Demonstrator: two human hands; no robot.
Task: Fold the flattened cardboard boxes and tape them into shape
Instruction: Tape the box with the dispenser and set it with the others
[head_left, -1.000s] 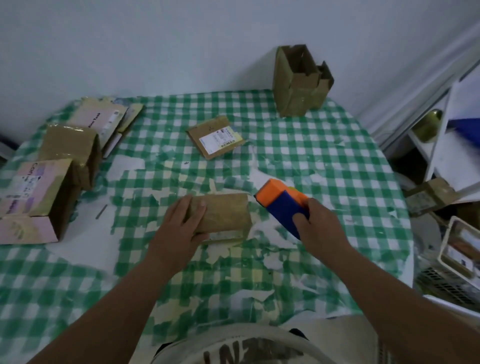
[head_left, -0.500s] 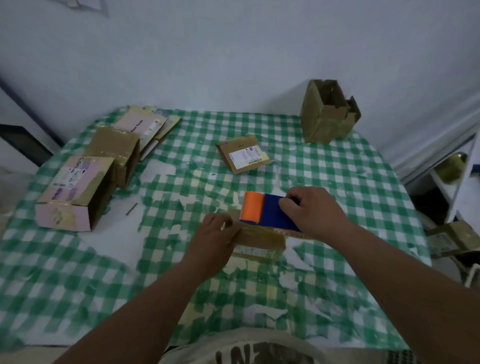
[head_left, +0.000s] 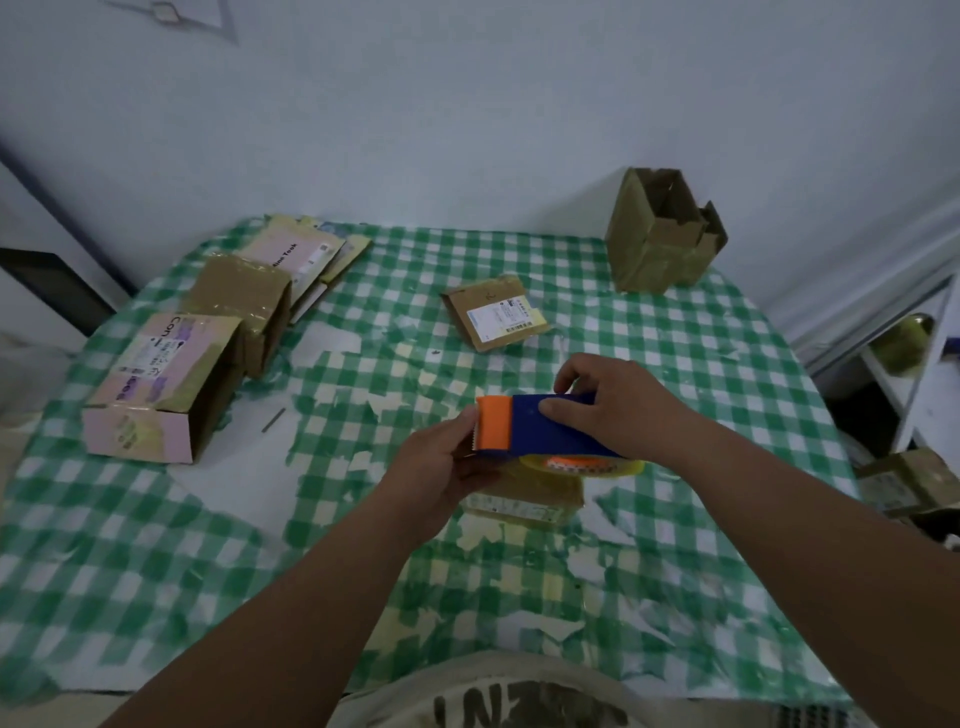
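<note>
Cardboard box (head_left: 524, 493) lies unheld beneath both hands; tape dispenser (head_left: 540, 428) is gripped by right hand (head_left: 618, 410), left hand (head_left: 441, 462) pinching its orange end, so the box may be dragged askew.

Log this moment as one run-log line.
right hand: grips tape dispenser | left hand: at its orange end | small box: underneath, on table

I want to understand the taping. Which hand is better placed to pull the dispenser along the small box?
Probably the right hand: it grips the tape dispenser body above the small box. The left hand only touches its orange end.
</note>
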